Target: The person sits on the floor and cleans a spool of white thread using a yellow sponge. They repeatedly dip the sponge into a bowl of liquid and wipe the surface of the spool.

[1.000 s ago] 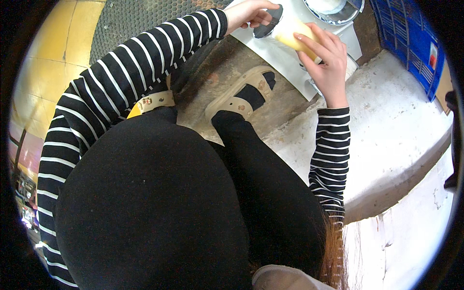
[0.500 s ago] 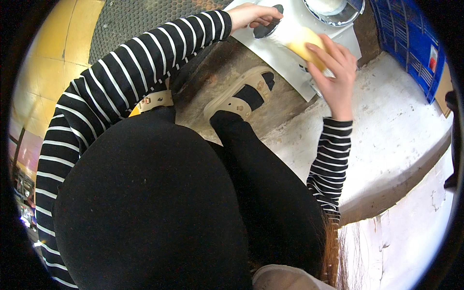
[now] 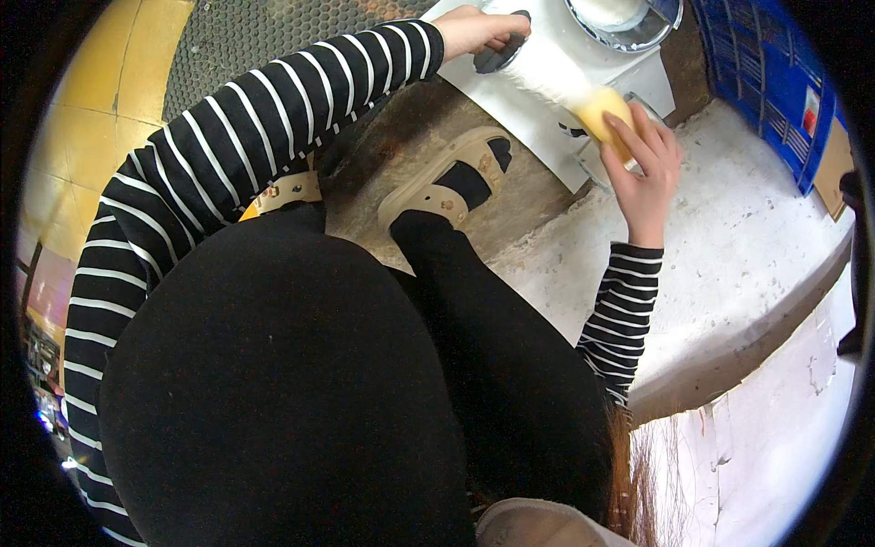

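Note:
My left hand (image 3: pixel 469 32) is closed around the dark grey, rounded end of a white piece (image 3: pixel 545 77); glare hides its outline, and I cannot make out what it is. In my right hand (image 3: pixel 643 173) is a yellow sponge (image 3: pixel 602 118), gripped between thumb and fingers at the white piece's far-right end. Whether the sponge touches it is lost in the brightness. Beneath both hands lies a white sheet (image 3: pixel 469 82). A round container (image 3: pixel 670 23) with white liquid inside stands just beyond the sponge.
A blue plastic crate (image 3: pixel 770 100) stands at the right, with a cardboard edge (image 3: pixel 829 173) beside it. Dark textured matting (image 3: pixel 246 55) and yellow tiles (image 3: pixel 96 82) cover the floor at the left. My beige clog (image 3: pixel 447 182) rests close to the sheet.
My right hand and the sponge have shifted slightly right and down, farther from my left hand. The left hand keeps its hold on the white piece.

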